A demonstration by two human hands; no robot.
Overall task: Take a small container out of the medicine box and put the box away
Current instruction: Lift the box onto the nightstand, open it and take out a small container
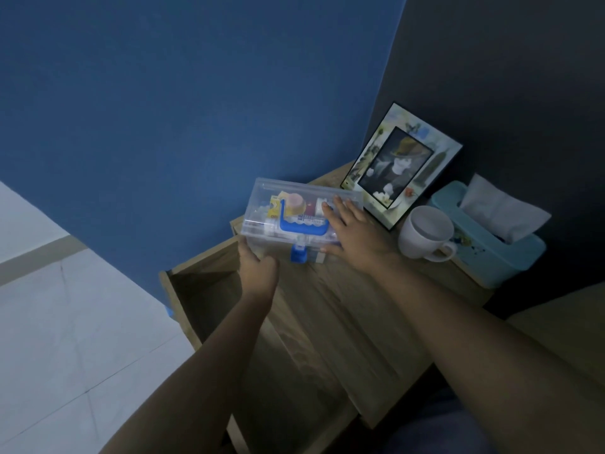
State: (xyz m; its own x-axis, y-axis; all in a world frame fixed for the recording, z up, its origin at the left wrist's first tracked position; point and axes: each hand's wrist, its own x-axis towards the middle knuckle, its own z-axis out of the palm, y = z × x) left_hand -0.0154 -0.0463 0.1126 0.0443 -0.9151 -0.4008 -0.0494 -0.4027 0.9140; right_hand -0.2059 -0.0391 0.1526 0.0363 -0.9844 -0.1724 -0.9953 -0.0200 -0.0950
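Observation:
A clear plastic medicine box (262, 204) with a blue handle and a blue front latch stands on the wooden nightstand (357, 296), lid down. Tubes, packets and small containers show through the lid. My left hand (258, 270) grips the box's near left corner. My right hand (353, 234) lies flat on the lid's right end, fingers spread, thumb against the front wall. No small container is outside the box.
The nightstand's drawer (203, 290) is pulled out to the left, below the box. A white mug (425, 234), a framed picture (399, 165) and a teal tissue box (491, 244) stand to the right. A blue wall is behind; pale floor tiles lie at the left.

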